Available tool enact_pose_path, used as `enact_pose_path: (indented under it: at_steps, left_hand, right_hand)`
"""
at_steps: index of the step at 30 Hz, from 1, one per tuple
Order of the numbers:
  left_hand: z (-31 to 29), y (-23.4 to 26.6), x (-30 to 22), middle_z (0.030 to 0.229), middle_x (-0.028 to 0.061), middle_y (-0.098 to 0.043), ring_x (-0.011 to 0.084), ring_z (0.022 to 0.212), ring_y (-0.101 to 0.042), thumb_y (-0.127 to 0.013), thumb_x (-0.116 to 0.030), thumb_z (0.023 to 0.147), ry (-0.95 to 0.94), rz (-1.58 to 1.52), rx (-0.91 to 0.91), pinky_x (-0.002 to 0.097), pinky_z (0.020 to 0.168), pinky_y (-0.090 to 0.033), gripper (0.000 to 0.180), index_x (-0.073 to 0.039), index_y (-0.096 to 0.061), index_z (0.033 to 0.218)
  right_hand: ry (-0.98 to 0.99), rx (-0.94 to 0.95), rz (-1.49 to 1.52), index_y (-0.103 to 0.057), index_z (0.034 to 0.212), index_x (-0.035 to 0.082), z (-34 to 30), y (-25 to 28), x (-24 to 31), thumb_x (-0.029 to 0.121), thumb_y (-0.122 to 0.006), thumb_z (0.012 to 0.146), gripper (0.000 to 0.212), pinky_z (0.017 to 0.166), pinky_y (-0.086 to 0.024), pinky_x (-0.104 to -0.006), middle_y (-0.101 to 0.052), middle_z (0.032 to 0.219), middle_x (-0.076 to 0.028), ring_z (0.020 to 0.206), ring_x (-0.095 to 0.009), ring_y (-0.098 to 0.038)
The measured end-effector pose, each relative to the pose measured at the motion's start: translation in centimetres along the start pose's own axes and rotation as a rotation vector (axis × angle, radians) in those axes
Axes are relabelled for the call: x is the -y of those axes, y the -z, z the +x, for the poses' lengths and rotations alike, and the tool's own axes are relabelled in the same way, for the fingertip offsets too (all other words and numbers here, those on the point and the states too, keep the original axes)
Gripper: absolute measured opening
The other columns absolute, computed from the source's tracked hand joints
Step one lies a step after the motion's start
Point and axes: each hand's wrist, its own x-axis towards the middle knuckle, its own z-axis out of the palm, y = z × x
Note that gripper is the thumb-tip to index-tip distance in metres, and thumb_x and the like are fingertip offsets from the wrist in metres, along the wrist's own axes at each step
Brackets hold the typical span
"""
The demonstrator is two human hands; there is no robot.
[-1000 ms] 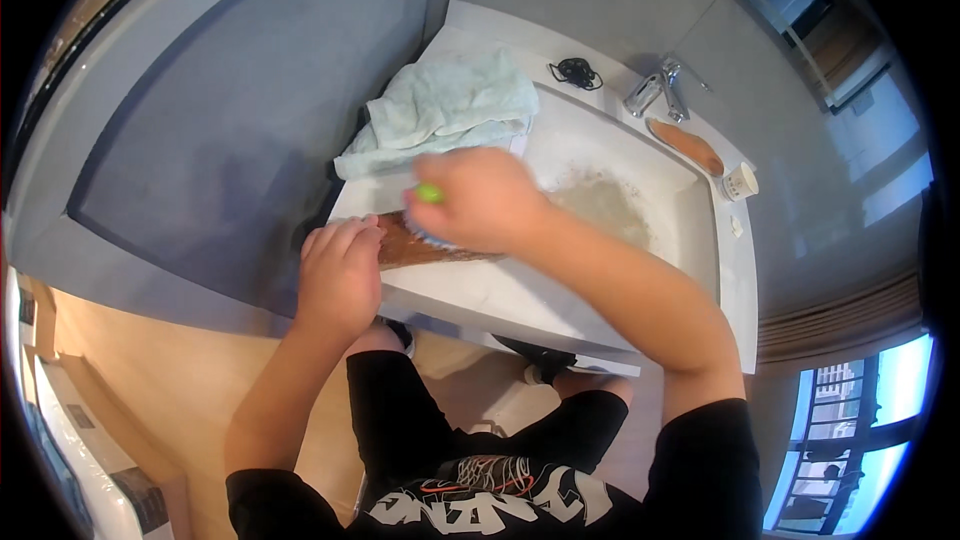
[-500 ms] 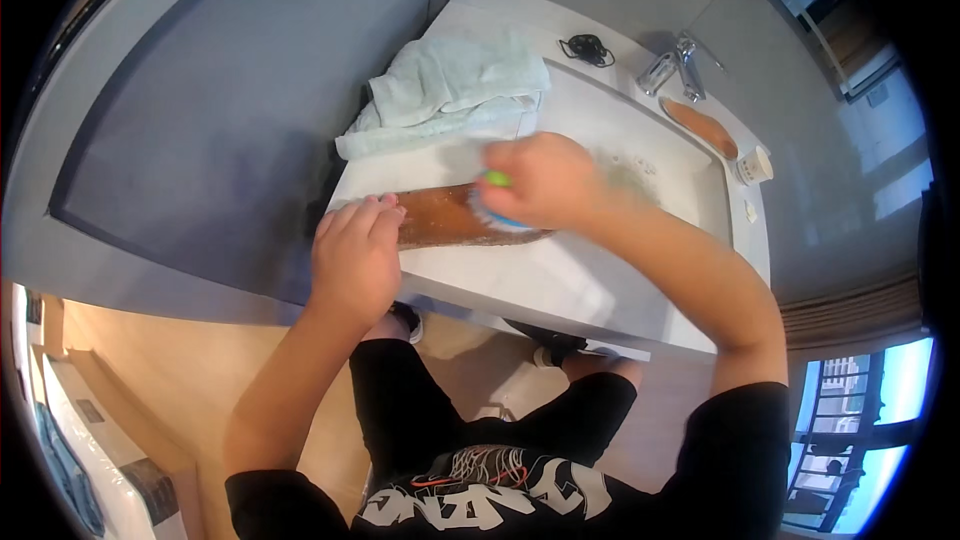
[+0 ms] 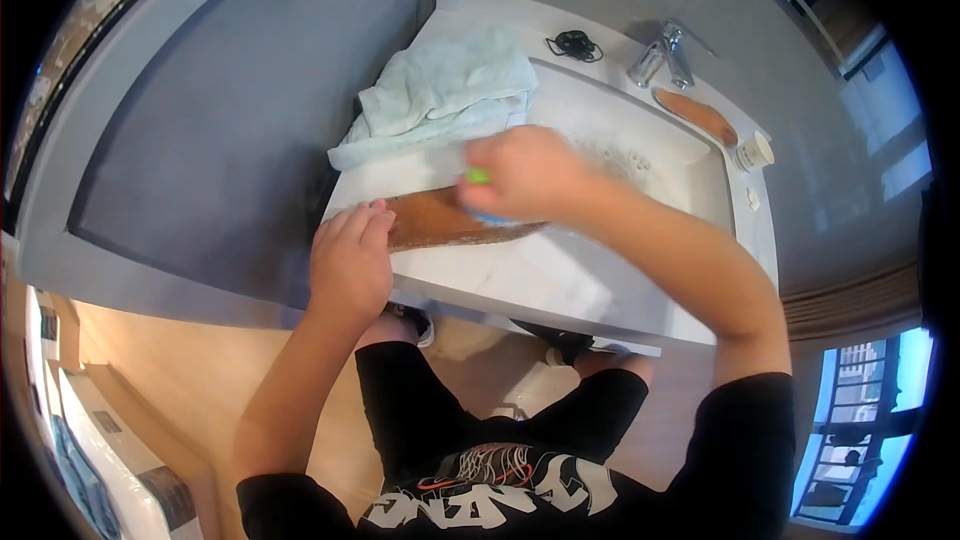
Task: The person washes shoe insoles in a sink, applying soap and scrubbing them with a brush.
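A brown shoe insole [image 3: 425, 218] lies lengthwise across the near left part of the white counter. My left hand [image 3: 350, 255] holds its left end down, the fingers laid over the edge and the thumb hidden. My right hand [image 3: 525, 175] is closed round a scrub brush [image 3: 478, 177]; a bit of green shows between the fingers. Blue and pale bristles of it touch the insole near its right part. Most of the brush is covered by my hand, which is slightly blurred.
Right of the insole is a white basin [image 3: 690, 180] with suds. A pale towel [image 3: 440, 90] lies behind. Along the back rim are a black corded item [image 3: 575, 46], a faucet [image 3: 676, 60], a second insole [image 3: 697, 116] and a paper cup [image 3: 754, 151].
My right hand has moved the brush slightly left along the insole. My left hand stays on the insole's end. The whole view has shifted a little.
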Motion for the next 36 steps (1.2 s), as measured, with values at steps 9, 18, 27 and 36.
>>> enact_pose_path:
  at_steps: [9,18,27,36]
  left_hand:
    - [0.3,0.9,0.5,0.111,0.0144,-0.071,0.0343,0.102,-0.065,-0.053,-0.004,0.087,0.030,0.048,0.052,0.0451,0.089,-0.049,0.021,-0.001,-0.067,0.102]
    - [0.6,1.7,1.2,0.113,0.0112,-0.071,0.0309,0.107,-0.064,-0.055,-0.007,0.087,-0.010,0.090,0.192,0.0437,0.092,-0.047,0.021,-0.004,-0.068,0.103]
    - [1.0,2.2,-0.2,0.107,0.0156,-0.071,0.0352,0.100,-0.065,-0.053,-0.004,0.086,0.011,0.115,0.221,0.0467,0.088,-0.048,0.023,0.001,-0.068,0.104]
    - [0.5,1.7,0.4,0.096,0.0145,-0.070,0.0338,0.091,-0.065,-0.055,-0.003,0.085,-0.042,0.101,0.122,0.0455,0.081,-0.049,0.021,0.000,-0.068,0.101]
  right_hand:
    - [-0.158,0.114,-0.024,-0.069,0.083,0.010,-2.5,0.8,-4.0,0.042,-0.061,0.082,0.033,0.067,-0.054,-0.0510,-0.069,0.076,-0.018,0.074,-0.040,-0.067]
    - [-0.208,-0.247,0.098,-0.068,0.081,0.006,0.9,4.5,-0.7,0.040,-0.061,0.084,0.035,0.067,-0.054,-0.0516,-0.067,0.071,-0.019,0.073,-0.041,-0.066]
    - [-0.122,-0.075,0.082,-0.067,0.084,0.009,-2.0,-0.2,-1.8,0.041,-0.061,0.085,0.033,0.064,-0.053,-0.0530,-0.066,0.069,-0.019,0.067,-0.042,-0.065]
    - [0.009,-0.004,0.067,-0.066,0.082,0.009,0.7,0.0,2.2,0.040,-0.061,0.085,0.032,0.064,-0.053,-0.0515,-0.065,0.068,-0.019,0.067,-0.042,-0.065]
